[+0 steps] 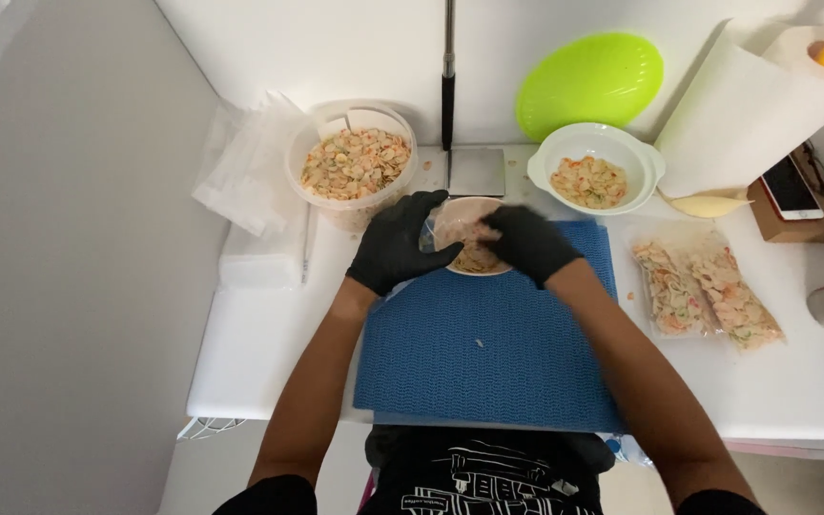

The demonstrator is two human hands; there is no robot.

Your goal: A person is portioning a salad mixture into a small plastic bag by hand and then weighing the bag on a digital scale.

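Both grips (pixel 460 243) hold one bag (pixel 455 221).

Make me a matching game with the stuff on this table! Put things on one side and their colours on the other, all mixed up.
Things:
1. mat
2. lid
3. gloves
4. bowl

Colours:
A. black
B. white
C. blue
D. bright green

Pairs: 1-C, 2-D, 3-A, 4-B
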